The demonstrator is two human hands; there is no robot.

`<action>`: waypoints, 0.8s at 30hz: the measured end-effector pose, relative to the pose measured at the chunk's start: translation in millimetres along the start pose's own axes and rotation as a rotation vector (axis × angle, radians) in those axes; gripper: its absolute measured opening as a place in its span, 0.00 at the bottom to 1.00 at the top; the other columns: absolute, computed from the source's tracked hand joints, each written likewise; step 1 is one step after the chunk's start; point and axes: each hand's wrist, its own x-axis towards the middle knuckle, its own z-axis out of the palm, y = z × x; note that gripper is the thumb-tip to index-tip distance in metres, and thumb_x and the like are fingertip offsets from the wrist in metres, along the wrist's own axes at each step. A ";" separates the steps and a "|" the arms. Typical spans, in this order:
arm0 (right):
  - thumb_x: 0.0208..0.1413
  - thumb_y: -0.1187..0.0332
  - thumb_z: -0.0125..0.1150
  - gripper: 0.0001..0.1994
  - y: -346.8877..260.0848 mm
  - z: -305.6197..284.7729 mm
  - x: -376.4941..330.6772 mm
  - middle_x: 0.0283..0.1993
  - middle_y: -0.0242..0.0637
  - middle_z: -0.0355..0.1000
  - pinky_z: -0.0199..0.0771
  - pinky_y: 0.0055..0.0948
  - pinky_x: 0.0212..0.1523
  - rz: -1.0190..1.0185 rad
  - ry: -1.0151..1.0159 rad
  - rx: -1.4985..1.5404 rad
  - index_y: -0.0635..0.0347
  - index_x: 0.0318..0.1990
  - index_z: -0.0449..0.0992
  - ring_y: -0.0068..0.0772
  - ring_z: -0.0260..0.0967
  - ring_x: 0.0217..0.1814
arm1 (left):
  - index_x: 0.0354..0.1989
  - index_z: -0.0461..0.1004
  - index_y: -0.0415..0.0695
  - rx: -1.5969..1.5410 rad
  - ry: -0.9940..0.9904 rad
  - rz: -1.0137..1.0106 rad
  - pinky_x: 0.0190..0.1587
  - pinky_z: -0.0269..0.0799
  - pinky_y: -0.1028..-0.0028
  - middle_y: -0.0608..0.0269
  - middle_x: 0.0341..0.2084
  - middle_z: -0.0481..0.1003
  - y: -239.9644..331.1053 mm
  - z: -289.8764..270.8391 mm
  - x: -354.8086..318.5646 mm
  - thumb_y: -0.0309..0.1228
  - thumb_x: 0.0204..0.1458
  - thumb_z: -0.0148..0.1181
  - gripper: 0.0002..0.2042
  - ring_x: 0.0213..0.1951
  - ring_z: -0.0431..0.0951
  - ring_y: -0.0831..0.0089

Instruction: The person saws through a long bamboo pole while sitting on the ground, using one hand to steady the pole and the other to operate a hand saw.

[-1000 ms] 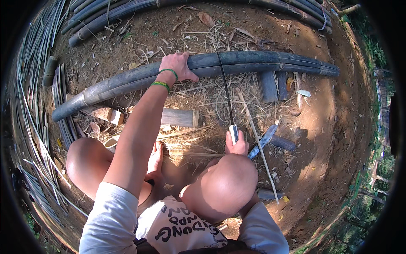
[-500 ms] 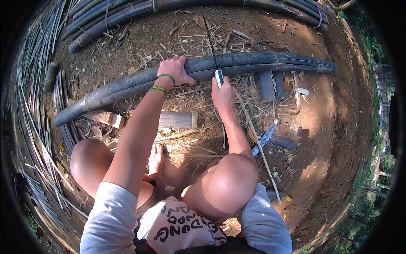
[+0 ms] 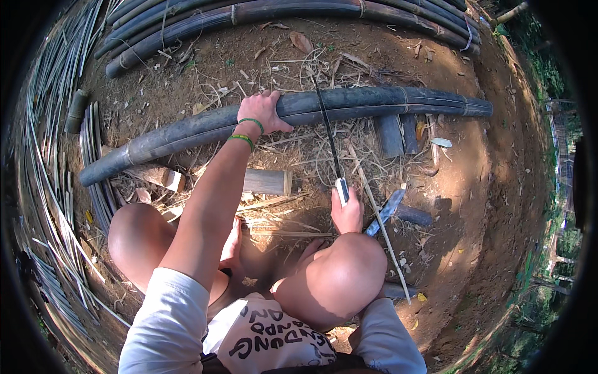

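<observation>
I squat on bare earth with a long dark bamboo pole (image 3: pixel 386 101) lying across in front of me. My left hand (image 3: pixel 264 111), with green bands on the wrist, is pressed on top of the pole and grips it. My right hand (image 3: pixel 346 212) is near my right knee, closed on the pale handle of a thin saw (image 3: pixel 328 138). Its narrow blade runs away from me and crosses the pole just right of my left hand.
More dark bamboo poles (image 3: pixel 261 14) lie at the back. Thin split strips (image 3: pixel 43 187) are heaped along the left. A short log (image 3: pixel 266 182), cut bamboo pieces (image 3: pixel 391 134) and a blue-handled knife (image 3: pixel 386 212) lie among dry shavings near my feet.
My right hand has pulled the saw back toward my knee after being pushed up to the pole half a second ago. My left hand stays on the pole.
</observation>
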 end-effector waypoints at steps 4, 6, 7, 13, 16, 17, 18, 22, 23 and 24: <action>0.63 0.57 0.70 0.14 26.0 -13.7 -63.0 0.30 0.49 0.80 0.77 0.52 0.34 0.160 0.020 -0.071 0.55 0.47 0.79 0.57 0.81 0.33 | 0.65 0.70 0.51 0.030 0.185 0.042 0.62 0.72 0.58 0.61 0.54 0.78 10.2 25.7 -20.1 0.61 0.33 0.80 0.49 0.56 0.80 0.59; 0.63 0.58 0.70 0.13 42.8 -6.2 -77.9 0.29 0.47 0.80 0.78 0.50 0.33 0.136 0.057 -0.031 0.54 0.47 0.80 0.54 0.81 0.31 | 0.65 0.69 0.51 0.012 0.310 0.074 0.63 0.68 0.56 0.60 0.52 0.76 11.6 37.9 -30.4 0.55 0.30 0.82 0.49 0.55 0.78 0.60; 0.63 0.58 0.70 0.13 45.7 -6.0 -78.7 0.29 0.48 0.80 0.77 0.50 0.32 0.107 0.064 -0.013 0.55 0.47 0.79 0.56 0.81 0.32 | 0.65 0.69 0.51 0.029 0.394 0.076 0.64 0.67 0.55 0.60 0.53 0.76 14.3 48.7 -35.6 0.54 0.30 0.83 0.49 0.56 0.77 0.60; 0.62 0.56 0.70 0.16 34.9 -12.1 -80.1 0.24 0.56 0.76 0.74 0.56 0.27 -0.088 0.128 0.095 0.60 0.41 0.76 0.67 0.77 0.29 | 0.68 0.66 0.51 0.052 0.587 0.028 0.71 0.57 0.52 0.60 0.61 0.71 29.5 75.5 -57.9 0.47 0.33 0.83 0.48 0.64 0.68 0.58; 0.63 0.57 0.69 0.15 23.9 -16.1 -77.5 0.24 0.57 0.76 0.74 0.56 0.27 -0.081 0.110 0.083 0.61 0.42 0.76 0.67 0.77 0.29 | 0.69 0.64 0.49 0.034 0.539 0.051 0.71 0.57 0.52 0.58 0.62 0.70 25.1 69.0 -59.2 0.48 0.36 0.82 0.49 0.65 0.67 0.58; 0.63 0.57 0.68 0.15 19.1 -18.2 -75.8 0.24 0.57 0.76 0.74 0.57 0.27 -0.074 0.103 0.071 0.61 0.42 0.76 0.67 0.77 0.29 | 0.69 0.64 0.49 0.038 0.526 0.060 0.71 0.57 0.52 0.57 0.61 0.70 25.0 64.6 -59.0 0.49 0.36 0.82 0.49 0.65 0.67 0.57; 0.64 0.58 0.68 0.15 13.5 -20.3 -73.8 0.24 0.57 0.76 0.74 0.57 0.27 -0.067 0.094 0.060 0.61 0.42 0.76 0.67 0.77 0.29 | 0.69 0.64 0.48 0.053 0.410 0.017 0.70 0.58 0.53 0.57 0.61 0.70 25.3 59.5 -55.9 0.51 0.36 0.82 0.50 0.65 0.67 0.57; 0.64 0.58 0.68 0.14 7.6 -36.3 -81.6 0.25 0.58 0.76 0.74 0.56 0.29 -0.024 0.075 0.069 0.62 0.42 0.76 0.68 0.77 0.31 | 0.68 0.65 0.47 0.065 0.101 -0.014 0.67 0.63 0.53 0.57 0.59 0.71 41.8 9.6 -36.7 0.60 0.34 0.81 0.53 0.66 0.68 0.57; 0.64 0.58 0.68 0.14 8.6 -37.1 -85.4 0.25 0.58 0.76 0.74 0.56 0.29 0.001 0.062 0.076 0.62 0.42 0.76 0.67 0.77 0.31 | 0.68 0.65 0.47 0.061 0.066 -0.003 0.66 0.64 0.53 0.58 0.58 0.71 39.4 5.5 -31.0 0.62 0.33 0.81 0.54 0.66 0.68 0.57; 0.64 0.58 0.68 0.14 10.2 -38.1 -91.3 0.25 0.57 0.76 0.74 0.56 0.30 0.026 0.049 0.081 0.61 0.41 0.76 0.67 0.78 0.31 | 0.67 0.67 0.48 0.087 0.051 0.017 0.65 0.67 0.52 0.58 0.59 0.71 36.5 4.8 -25.2 0.63 0.30 0.81 0.54 0.67 0.68 0.59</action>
